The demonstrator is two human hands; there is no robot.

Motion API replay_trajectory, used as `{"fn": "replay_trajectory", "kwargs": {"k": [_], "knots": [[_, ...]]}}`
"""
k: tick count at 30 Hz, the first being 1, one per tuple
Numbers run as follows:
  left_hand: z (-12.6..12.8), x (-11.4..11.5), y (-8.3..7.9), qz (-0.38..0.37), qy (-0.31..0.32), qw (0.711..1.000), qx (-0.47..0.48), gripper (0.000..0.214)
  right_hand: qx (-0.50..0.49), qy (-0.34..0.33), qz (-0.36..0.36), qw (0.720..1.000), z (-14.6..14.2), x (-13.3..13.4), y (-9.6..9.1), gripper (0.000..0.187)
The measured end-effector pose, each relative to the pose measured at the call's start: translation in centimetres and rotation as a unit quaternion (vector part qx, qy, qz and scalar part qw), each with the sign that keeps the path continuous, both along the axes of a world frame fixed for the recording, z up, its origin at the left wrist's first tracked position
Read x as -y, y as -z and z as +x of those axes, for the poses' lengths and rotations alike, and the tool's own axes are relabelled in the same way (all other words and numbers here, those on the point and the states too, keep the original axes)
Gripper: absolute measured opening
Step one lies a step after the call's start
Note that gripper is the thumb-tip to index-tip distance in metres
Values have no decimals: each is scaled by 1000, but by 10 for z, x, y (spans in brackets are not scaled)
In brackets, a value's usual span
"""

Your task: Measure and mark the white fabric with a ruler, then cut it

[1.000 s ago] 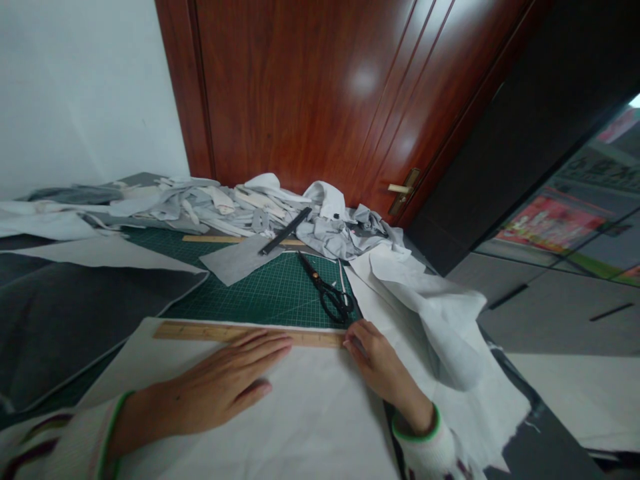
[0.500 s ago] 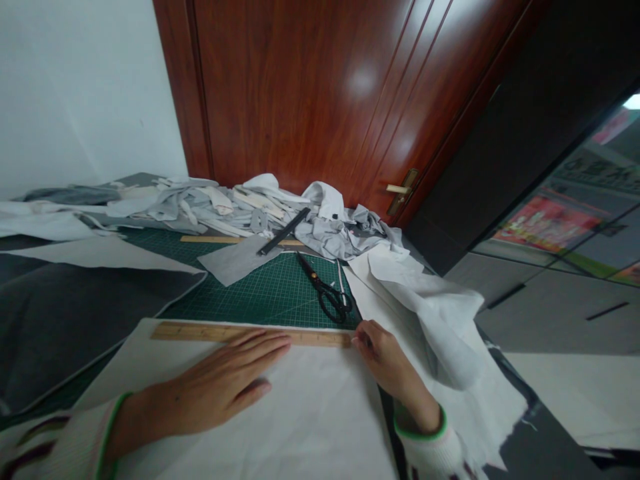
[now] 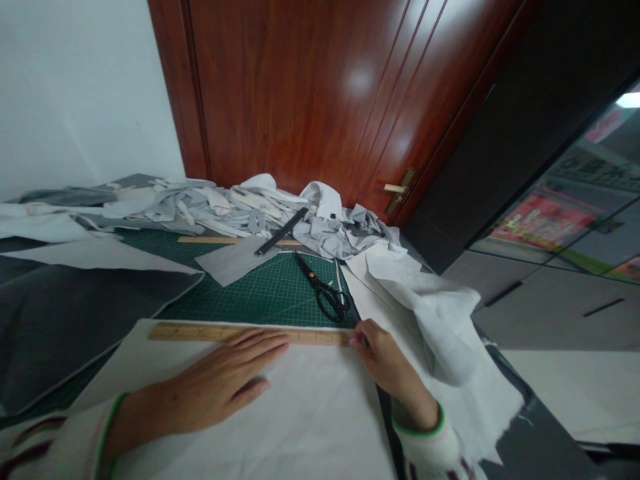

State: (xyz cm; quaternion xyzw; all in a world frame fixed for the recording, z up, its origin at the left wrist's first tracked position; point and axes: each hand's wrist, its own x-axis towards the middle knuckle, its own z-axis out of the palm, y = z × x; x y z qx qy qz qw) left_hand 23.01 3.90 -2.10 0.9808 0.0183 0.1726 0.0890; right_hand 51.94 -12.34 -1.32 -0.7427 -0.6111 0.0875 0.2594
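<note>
A wooden ruler point(image 3: 315, 337) lies along the far edge of a white cloth point(image 3: 310, 407). My left hand point(image 3: 240, 367) rests flat across the ruler's middle, fingers stretched out and thumb apart on the cloth. At the ruler's right end, by the cloth's corner, my right hand point(image 3: 377, 350) is closed with fingertips pinched together; what sits between them is hidden. Black-handled scissors point(image 3: 323, 290) lie just beyond the ruler on a green cutting mat point(image 3: 250, 297), blades pointing away to the left.
Grey cloth point(image 3: 90, 320) covers the left side. White cloth point(image 3: 430, 313) lies bunched at right. Behind the mat are a dark bar point(image 3: 281, 231), another wooden strip point(image 3: 210, 239) and a heap of scraps point(image 3: 215, 203). A wooden door point(image 3: 300, 100) stands behind, with a cabinet point(image 3: 545, 293) at right.
The whole view shifts very slightly. Both hands and the ruler keep their places on the cloth.
</note>
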Motion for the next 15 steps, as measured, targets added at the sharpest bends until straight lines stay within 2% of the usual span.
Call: {"fn": "replay_trajectory", "kwargs": {"k": [8,15], "knots": [[5,5,-3,36,3,999,-16,69,-3,-5,-3,1000,0,-1,-1,16],[27,18,-2,94,-17,994,-61,58,-4,-4,-10,1000,-2,0,-6,16]]}}
